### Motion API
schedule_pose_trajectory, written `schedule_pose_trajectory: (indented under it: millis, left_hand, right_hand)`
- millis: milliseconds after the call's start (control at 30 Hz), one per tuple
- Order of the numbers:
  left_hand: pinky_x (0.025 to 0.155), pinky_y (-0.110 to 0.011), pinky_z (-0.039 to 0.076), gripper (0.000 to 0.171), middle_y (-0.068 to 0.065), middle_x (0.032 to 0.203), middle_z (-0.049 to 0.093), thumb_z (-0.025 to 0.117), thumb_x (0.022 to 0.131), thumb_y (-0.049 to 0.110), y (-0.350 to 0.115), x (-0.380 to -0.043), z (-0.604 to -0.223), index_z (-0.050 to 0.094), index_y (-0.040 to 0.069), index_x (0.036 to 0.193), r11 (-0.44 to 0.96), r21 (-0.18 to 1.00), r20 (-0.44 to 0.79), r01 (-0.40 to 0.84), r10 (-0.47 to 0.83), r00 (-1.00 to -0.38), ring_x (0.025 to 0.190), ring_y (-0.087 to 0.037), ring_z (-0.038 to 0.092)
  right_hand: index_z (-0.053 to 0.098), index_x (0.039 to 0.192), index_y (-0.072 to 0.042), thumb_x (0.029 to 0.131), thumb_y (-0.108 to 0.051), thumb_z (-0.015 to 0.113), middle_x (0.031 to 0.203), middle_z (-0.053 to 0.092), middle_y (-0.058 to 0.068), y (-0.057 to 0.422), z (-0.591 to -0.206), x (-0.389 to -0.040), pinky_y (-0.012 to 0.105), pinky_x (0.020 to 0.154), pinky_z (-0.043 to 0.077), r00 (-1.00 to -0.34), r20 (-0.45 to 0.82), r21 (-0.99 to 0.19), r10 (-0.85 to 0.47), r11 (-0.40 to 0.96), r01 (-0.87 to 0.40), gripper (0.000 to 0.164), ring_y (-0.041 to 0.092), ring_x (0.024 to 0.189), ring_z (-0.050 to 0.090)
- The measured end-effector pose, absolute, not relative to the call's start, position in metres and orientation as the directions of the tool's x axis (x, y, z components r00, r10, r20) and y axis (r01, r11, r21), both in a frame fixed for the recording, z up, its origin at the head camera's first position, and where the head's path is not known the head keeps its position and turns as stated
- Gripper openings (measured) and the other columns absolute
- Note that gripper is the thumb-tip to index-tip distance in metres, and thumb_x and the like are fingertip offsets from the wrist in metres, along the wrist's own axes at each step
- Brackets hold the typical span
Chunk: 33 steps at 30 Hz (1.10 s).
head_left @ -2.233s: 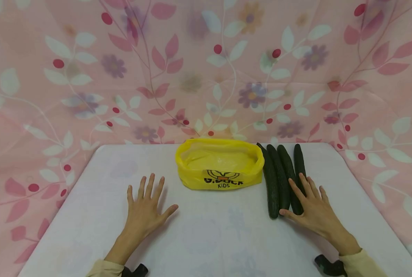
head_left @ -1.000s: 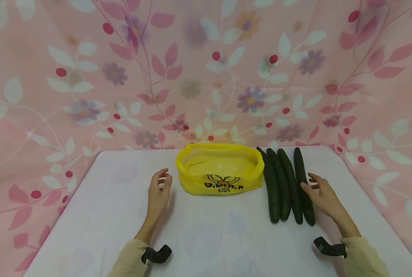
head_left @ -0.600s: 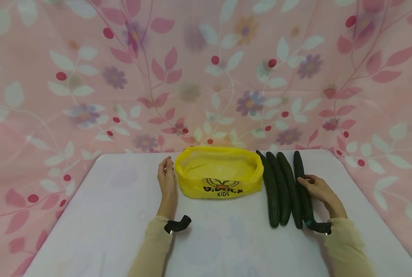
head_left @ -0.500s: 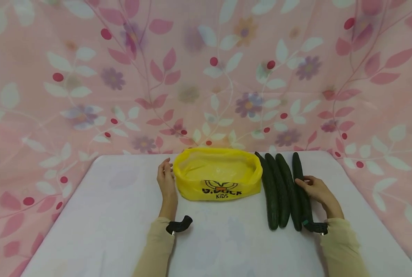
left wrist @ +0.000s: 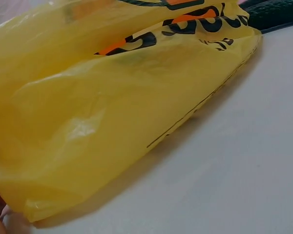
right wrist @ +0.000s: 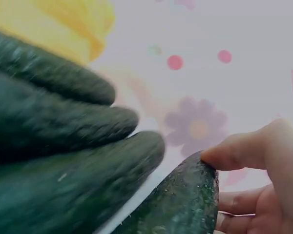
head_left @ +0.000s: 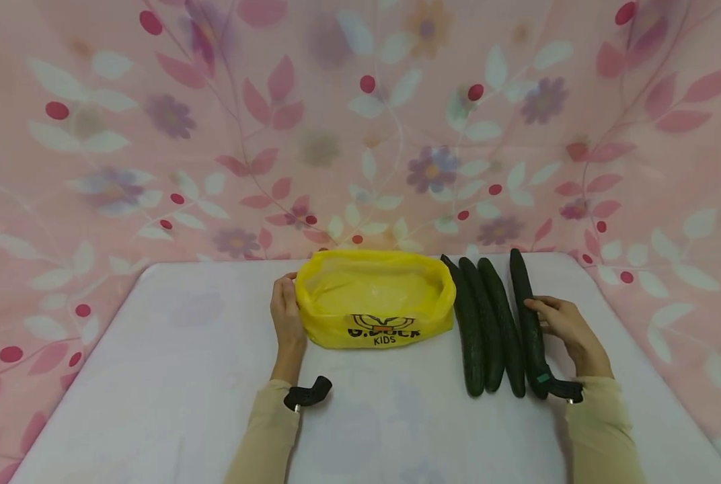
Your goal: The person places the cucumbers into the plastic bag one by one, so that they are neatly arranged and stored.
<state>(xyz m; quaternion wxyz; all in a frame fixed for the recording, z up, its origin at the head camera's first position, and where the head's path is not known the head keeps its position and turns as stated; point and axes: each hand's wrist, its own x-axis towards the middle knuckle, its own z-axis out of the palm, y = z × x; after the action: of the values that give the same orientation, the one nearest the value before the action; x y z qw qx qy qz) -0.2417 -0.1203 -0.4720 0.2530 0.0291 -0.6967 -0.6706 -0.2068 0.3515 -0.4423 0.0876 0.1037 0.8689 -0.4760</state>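
A yellow plastic bag [head_left: 385, 333] with black lettering stands on the table, its mouth spread wide. My left hand [head_left: 286, 316] is at the bag's left side, fingers touching its rim; little of that hand shows in the left wrist view. To the right of the bag lie several dark green cucumbers side by side. My right hand [head_left: 569, 329] grips the rightmost cucumber [head_left: 522, 282], thumb on top and fingers along its right side. In the right wrist view, the thumb [right wrist: 239, 153] presses near the tip of that cucumber [right wrist: 180, 200].
Three other cucumbers [head_left: 486, 323] lie between the bag and the held one, the leftmost against the bag. The white-covered table [head_left: 366, 417] backs onto a pink floral curtain [head_left: 336, 148]. A black wrist-camera mount [head_left: 308, 393] juts from the left sleeve.
Both hands, at first spread flat over the table, have moved in: the left to the bag's side, the right onto the rightmost cucumber, which now stands further from its neighbour. The head view has shifted slightly.
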Motion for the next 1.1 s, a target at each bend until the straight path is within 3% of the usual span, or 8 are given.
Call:
schedule_pose_trajectory:
  millis: [100,233,333,500,567,800,967,1100]
  left_hand:
    - [0.082,-0.018,0.041,0.038,-0.015,0.110,0.060,0.036,0.103,0.025,-0.114,-0.235,-0.459,0.056,-0.005,0.116,0.112,0.939,0.342,0.324,-0.376,-0.861,0.092,-0.010,0.052]
    - [0.080,-0.018,0.041,0.037,-0.017,0.110,0.061,0.040,0.101,0.026,-0.112,-0.235,-0.460,0.057,-0.003,0.115,0.145,0.936,0.352,0.321,-0.376,-0.857,0.091,-0.010,0.052]
    - [0.078,-0.019,0.041,0.038,-0.013,0.106,0.062,0.042,0.101,0.033,-0.114,-0.237,-0.468,0.059,0.003,0.116,0.167,0.939,0.343,0.301,-0.393,-0.853,0.088,-0.011,0.052]
    - [0.076,-0.020,0.043,0.039,-0.009,0.099,0.061,0.042,0.100,0.037,-0.115,-0.237,-0.475,0.060,0.006,0.115,0.167,0.939,0.344,0.302,-0.405,-0.847,0.085,-0.014,0.053]
    - [0.072,-0.018,0.043,0.037,-0.005,0.092,0.060,0.042,0.100,0.035,-0.114,-0.235,-0.475,0.061,0.006,0.115,0.163,0.941,0.338,0.297,-0.402,-0.851,0.080,-0.012,0.052]
    - [0.048,-0.018,0.033,0.028,0.001,0.064,0.041,0.043,0.096,0.009,-0.108,-0.222,-0.465,0.060,-0.001,0.116,0.140,0.945,0.326,0.295,-0.368,-0.871,0.051,-0.007,0.036]
    - [0.057,-0.016,0.042,0.027,-0.003,0.074,0.056,0.043,0.095,0.006,-0.102,-0.209,-0.445,0.062,-0.005,0.112,0.167,0.944,0.328,0.285,-0.384,-0.863,0.060,-0.003,0.046]
    - [0.057,-0.015,0.041,0.026,0.000,0.071,0.056,0.045,0.095,0.005,-0.107,-0.211,-0.445,0.064,-0.005,0.108,0.198,0.941,0.335,0.276,-0.414,-0.846,0.060,-0.004,0.047]
  right_hand:
    - [0.031,0.142,0.009,0.095,-0.047,0.048,0.091,0.055,-0.024,0.359,-0.426,-0.203,0.012,0.071,0.050,-0.974,-0.195,-0.858,0.117,0.460,0.227,0.075,-0.009,0.081,0.054]
    - [0.029,0.144,0.007,0.094,-0.047,0.049,0.088,0.053,-0.029,0.363,-0.410,-0.196,0.009,0.069,0.048,-0.972,-0.135,-0.885,0.194,0.418,0.207,0.076,-0.009,0.080,0.054]
    - [0.037,0.140,0.003,0.093,-0.041,0.054,0.088,0.057,-0.025,0.363,-0.401,-0.191,0.009,0.067,0.048,-0.965,-0.087,-0.938,0.247,0.306,0.163,0.066,-0.007,0.078,0.057]
    - [0.056,0.116,-0.009,0.090,-0.023,0.064,0.088,0.065,-0.012,0.359,-0.389,-0.187,0.012,0.065,0.052,-0.946,0.036,-0.999,0.323,-0.016,-0.043,0.031,0.000,0.075,0.061]
    - [0.059,0.113,-0.010,0.089,-0.019,0.065,0.090,0.066,-0.009,0.356,-0.385,-0.185,0.013,0.066,0.053,-0.931,0.082,-0.990,0.356,-0.082,-0.118,0.026,0.002,0.076,0.062]
    - [0.060,0.115,-0.001,0.085,-0.008,0.068,0.090,0.067,0.004,0.340,-0.367,-0.182,0.021,0.065,0.056,-0.866,0.196,-0.912,0.461,-0.238,-0.333,0.031,0.012,0.077,0.063]
    - [0.059,0.117,0.004,0.083,-0.006,0.070,0.090,0.067,0.010,0.326,-0.354,-0.181,0.025,0.065,0.058,-0.836,0.244,-0.867,0.492,-0.277,-0.415,0.037,0.017,0.076,0.064]
    - [0.057,0.119,0.008,0.082,-0.003,0.070,0.091,0.065,0.013,0.310,-0.345,-0.182,0.028,0.066,0.058,-0.824,0.297,-0.816,0.483,-0.319,-0.482,0.041,0.020,0.076,0.064]
